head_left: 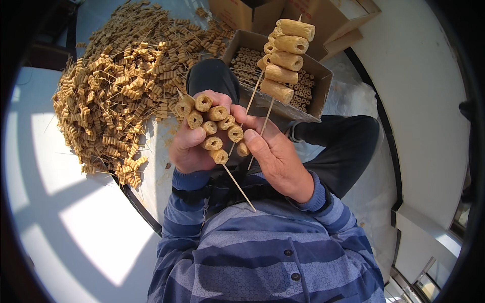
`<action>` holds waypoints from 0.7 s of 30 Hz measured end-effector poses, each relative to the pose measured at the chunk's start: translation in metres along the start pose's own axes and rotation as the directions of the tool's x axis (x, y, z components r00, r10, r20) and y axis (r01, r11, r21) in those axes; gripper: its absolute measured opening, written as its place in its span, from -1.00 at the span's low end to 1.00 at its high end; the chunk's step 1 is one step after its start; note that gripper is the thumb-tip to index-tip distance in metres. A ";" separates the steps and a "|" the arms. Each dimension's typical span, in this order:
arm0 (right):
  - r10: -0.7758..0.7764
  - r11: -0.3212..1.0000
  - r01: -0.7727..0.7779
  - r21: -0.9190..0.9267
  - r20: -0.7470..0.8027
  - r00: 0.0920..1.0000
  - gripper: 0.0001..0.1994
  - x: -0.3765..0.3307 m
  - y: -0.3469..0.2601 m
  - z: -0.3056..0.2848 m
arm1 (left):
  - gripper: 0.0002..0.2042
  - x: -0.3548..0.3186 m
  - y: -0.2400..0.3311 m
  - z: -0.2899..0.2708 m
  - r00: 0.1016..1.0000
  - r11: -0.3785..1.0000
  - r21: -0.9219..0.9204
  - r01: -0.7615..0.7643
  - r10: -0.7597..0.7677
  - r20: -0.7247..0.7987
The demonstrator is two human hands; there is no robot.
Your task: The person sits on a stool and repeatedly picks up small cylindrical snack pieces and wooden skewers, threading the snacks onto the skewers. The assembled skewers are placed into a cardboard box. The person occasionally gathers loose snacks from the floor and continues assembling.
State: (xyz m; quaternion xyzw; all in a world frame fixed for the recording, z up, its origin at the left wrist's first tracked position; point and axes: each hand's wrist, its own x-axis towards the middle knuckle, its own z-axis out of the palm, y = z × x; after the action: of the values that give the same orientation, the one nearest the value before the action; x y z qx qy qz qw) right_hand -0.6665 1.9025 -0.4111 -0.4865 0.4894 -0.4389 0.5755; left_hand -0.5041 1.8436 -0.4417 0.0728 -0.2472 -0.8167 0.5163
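My left hand (187, 149) is closed around a bunch of skewered rolls (211, 143), short golden-brown tubes with hollow ends facing up. One bare stick (239, 187) slants down from the bunch toward my lap. Just to the right, my right hand (280, 161) pinches the thin sticks of two more skewers between thumb and fingers. Their rolls (281, 74) are stacked crosswise at the far ends, above an open carton. A single roll (243, 148) shows beside my right thumb. My hands nearly touch, and the fingers behind the rolls are partly hidden.
A large heap of skewered rolls (111, 86) covers the floor at the far left. Beyond my knees, the open carton (322, 91) holds tightly packed rolls, ends up. More cardboard boxes (323, 22) stand behind it. My bent legs (338, 151) flank the work; a white wall (429, 101) rises at right.
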 end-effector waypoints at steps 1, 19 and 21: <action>-0.073 0.995 0.069 -0.065 -0.058 0.996 -0.73 0.005 0.002 0.000 | -0.42 -0.001 -0.001 0.002 1.000 1.000 0.020 0.013 -0.012 -0.024; 0.090 0.935 -0.048 0.350 -0.105 0.990 -0.67 0.027 0.023 -0.027 | -0.44 -0.002 -0.001 -0.003 0.998 0.987 0.157 0.033 -0.024 -0.057; 0.078 0.926 0.017 0.376 -0.234 0.969 -0.68 0.034 0.018 -0.038 | -0.52 -0.001 0.005 -0.006 0.993 0.998 0.058 0.009 -0.002 -0.114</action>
State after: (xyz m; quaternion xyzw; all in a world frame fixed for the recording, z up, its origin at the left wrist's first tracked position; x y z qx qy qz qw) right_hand -0.6993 1.8670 -0.4352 -0.3018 0.4711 -0.5718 0.5999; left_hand -0.4969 1.8404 -0.4447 0.1350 -0.2408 -0.8052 0.5248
